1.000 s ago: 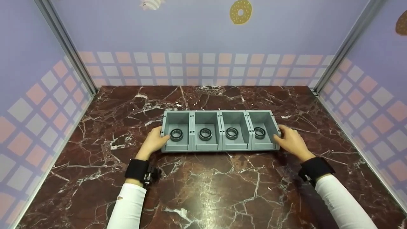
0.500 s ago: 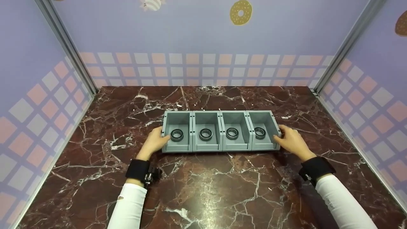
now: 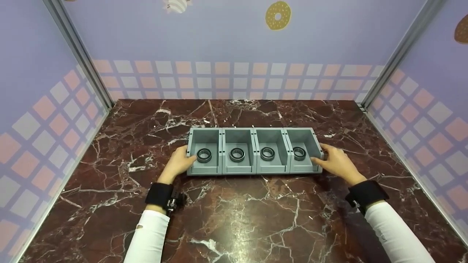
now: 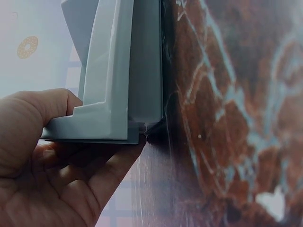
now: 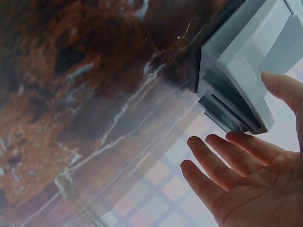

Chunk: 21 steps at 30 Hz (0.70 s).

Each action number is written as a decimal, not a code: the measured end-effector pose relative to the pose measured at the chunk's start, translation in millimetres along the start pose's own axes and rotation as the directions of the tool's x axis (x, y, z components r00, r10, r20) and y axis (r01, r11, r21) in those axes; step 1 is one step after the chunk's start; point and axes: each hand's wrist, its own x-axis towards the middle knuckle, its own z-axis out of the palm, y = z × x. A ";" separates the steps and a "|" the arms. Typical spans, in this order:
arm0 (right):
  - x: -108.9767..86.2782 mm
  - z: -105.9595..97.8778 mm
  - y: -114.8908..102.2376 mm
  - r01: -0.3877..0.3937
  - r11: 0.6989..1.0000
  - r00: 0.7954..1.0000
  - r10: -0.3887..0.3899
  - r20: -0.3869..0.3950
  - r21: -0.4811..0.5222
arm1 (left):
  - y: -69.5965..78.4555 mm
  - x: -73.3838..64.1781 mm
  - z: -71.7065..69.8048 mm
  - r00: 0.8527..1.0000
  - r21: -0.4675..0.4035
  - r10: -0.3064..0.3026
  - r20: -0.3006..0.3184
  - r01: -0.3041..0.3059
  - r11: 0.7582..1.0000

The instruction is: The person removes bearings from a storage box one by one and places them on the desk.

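Note:
A row of joined grey storage bins (image 3: pixel 239 170) stands on the marble-patterned table. Each bin holds one dark-rimmed ball bearing, such as the leftmost bearing (image 3: pixel 204 155) and the rightmost bearing (image 3: pixel 299 153). My left hand (image 3: pixel 179 161) grips the left end wall, thumb over its edge inside and fingers outside; the left wrist view shows this hand (image 4: pixel 57 156) close up. At the opposite end is my right hand (image 3: pixel 338 163). In the right wrist view its fingers (image 5: pixel 220 163) are spread and fairly straight, the thumb held away from the wall; at most a fingertip touches the bin.
The dark red veined table (image 3: pixel 234 215) extends in front of and behind the bins. Purple panels with a checked band (image 3: pixel 234 78) enclose the back and both sides, joined by metal corner posts (image 3: pixel 82 54). Black camera straps (image 3: pixel 159 194) circle both wrists.
My right thumb has come away from the end wall and shifted left over the last bin. The left hand keeps its grip; the bins and bearings stay in place apart from a slight view shift.

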 end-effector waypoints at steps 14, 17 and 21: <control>-0.8 -17.2 -12.7 0.063 0.998 0.998 -0.063 0.011 -0.020 | 0.0 2.3 0.3 1.000 -0.007 0.013 -0.006 -0.013 1.000; 0.2 -19.0 -16.4 0.093 0.995 0.996 -0.093 0.010 -0.019 | -1.1 2.1 0.2 1.000 -0.016 0.014 -0.008 -0.014 1.000; 2.2 -20.1 -22.3 0.135 0.991 0.991 -0.135 0.012 -0.024 | -3.2 1.7 -0.7 1.000 -0.020 0.004 -0.007 -0.004 1.000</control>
